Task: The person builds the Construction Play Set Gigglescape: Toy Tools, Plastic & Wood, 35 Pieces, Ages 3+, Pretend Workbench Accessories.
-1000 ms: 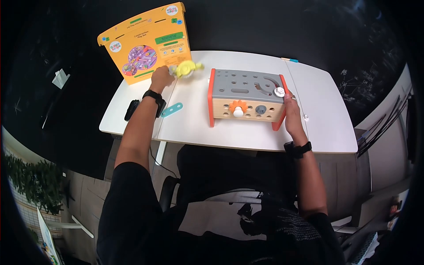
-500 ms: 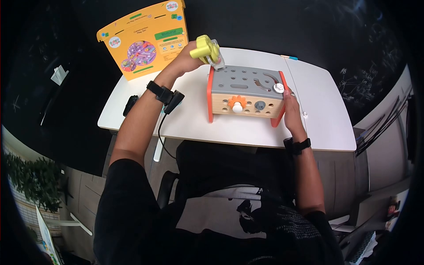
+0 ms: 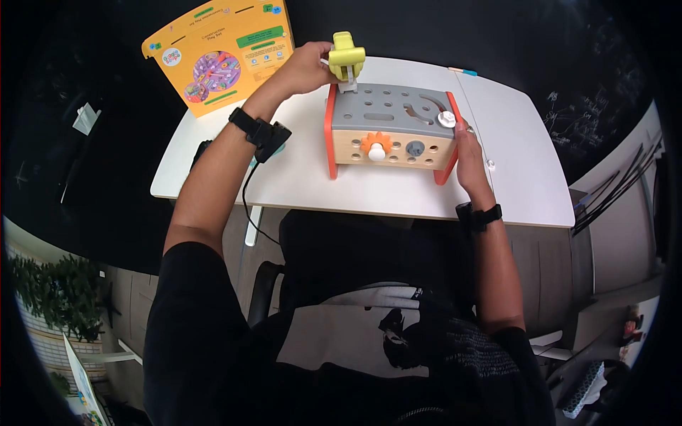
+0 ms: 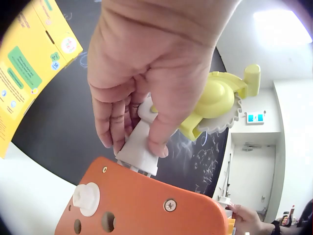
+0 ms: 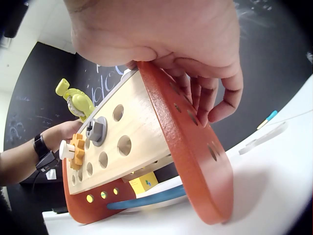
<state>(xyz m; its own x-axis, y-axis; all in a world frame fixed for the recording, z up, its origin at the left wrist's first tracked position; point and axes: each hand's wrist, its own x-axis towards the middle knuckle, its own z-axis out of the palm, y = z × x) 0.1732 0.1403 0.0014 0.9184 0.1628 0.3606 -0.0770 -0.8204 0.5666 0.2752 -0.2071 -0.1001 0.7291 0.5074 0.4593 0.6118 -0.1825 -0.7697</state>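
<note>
My left hand (image 3: 305,67) holds a yellow-green toy circular saw (image 3: 346,58) upright over the far left corner of a toy workbench (image 3: 355,126). In the left wrist view the thumb and fingers pinch the saw's pale grey mount (image 4: 138,147); prongs under it meet the bench top beside the orange-red end panel (image 4: 146,200). The saw's toothed disc (image 4: 227,120) shows past the thumb. My right hand (image 3: 470,162) grips the workbench's right end panel (image 5: 188,147), fingers curled over its outer face. An orange gear (image 3: 373,139) and a grey bolt (image 3: 415,148) sit in the front.
A yellow box (image 3: 217,35) stands at the back left of the white table (image 3: 284,184). A white bolt (image 3: 446,119) sits on the bench top's right end. Right of the bench lies a small white piece (image 3: 490,165); a marker (image 3: 463,71) lies along the back edge.
My left hand has carried the toy saw from beside the yellow box rightward to the workbench's left corner and turned it upright. The right hand keeps its grip on the end panel.
</note>
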